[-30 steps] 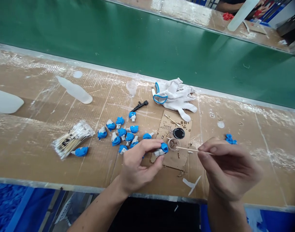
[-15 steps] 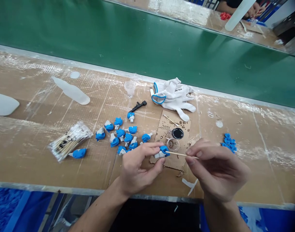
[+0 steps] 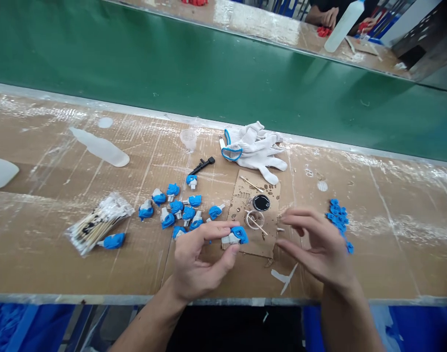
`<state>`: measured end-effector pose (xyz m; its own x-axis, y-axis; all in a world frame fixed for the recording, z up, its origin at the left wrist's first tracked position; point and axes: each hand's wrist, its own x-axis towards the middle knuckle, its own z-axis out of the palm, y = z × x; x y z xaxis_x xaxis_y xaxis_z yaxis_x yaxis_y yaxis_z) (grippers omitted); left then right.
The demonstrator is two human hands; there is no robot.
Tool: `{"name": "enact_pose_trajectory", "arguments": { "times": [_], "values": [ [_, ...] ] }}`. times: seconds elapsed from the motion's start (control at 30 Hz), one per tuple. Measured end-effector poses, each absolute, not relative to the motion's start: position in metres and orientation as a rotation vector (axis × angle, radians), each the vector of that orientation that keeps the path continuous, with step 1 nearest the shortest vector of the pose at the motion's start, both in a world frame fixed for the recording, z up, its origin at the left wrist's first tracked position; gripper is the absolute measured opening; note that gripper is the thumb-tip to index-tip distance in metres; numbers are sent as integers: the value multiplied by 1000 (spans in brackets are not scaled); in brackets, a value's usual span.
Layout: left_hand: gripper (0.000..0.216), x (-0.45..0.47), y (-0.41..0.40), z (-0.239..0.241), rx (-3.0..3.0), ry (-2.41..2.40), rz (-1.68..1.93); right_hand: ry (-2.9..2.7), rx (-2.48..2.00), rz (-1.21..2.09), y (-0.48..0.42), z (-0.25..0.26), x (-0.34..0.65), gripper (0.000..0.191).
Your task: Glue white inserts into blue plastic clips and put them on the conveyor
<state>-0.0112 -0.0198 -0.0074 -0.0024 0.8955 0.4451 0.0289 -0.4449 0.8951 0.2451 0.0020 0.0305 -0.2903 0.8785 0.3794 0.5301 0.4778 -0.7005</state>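
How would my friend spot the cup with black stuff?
On the brown table, find the stained cardboard. Your cup stands on it, just beyond a clear cup with a stick poking out. Only yours holds shiny black liquid.

The head view faces forward and down — left hand [image 3: 199, 259], right hand [image 3: 324, 249] and table [image 3: 373, 266] near, bench [image 3: 258, 20] farther off.

Blue-and-grey part [image 3: 235, 236] pinched between thumb and fingers of left hand [image 3: 203, 261], blue hollowed end pointing right; thin pale stick [image 3: 260, 228] slanted across rim of clear cup [image 3: 247, 223], apart from right hand [image 3: 318, 244].
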Motion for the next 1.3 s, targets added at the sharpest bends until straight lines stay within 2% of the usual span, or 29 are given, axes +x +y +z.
{"name": "enact_pose_trajectory", "arguments": {
  "times": [0.13,0.2,0.3,0.47,0.57,0.67,0.7,0.77,0.83,0.93,1.07,1.17,1.3],
  "values": [
    [38,-14,-23,-7,1510,1001,1479,-1528,-1474,126,-13,31,311,6],
    [40,-14,-23,-5,1508,989,1463,-1599,-1743,31,-22,28,341,13],
    [40,-15,-23,-4,1520,964,1451,-1887,-1964,136,-29,18,362,25],
    [39,-13,-20,-4,1516,976,1446,-2068,-1876,153,-22,7,358,25],
    [38,-11,-20,-5,1504,983,1454,-2015,-1806,87,-16,10,351,24],
    [35,-9,-21,-6,1493,980,1459,-1801,-1674,16,-15,17,333,15],
    [34,-8,-21,-5,1487,974,1465,-1701,-1603,47,-16,20,323,13],
    [34,-7,-21,-5,1473,955,1473,-1576,-1435,212,-19,27,297,22],
    [37,-7,-20,-4,1471,937,1463,-1623,-1256,442,-22,35,268,34],
    [42,-8,-19,-2,1493,941,1429,-1781,-1085,709,-23,44,228,42],
    [40,-10,-16,0,1532,921,1447,-1747,-1034,926,-19,46,196,31],
    [38,-9,-15,1,1526,892,1477,-1694,-1052,960,-19,45,188,20],
    [37,-8,-15,1,1487,883,1482,-1662,-1071,983,-20,47,186,16]
  ]
}}
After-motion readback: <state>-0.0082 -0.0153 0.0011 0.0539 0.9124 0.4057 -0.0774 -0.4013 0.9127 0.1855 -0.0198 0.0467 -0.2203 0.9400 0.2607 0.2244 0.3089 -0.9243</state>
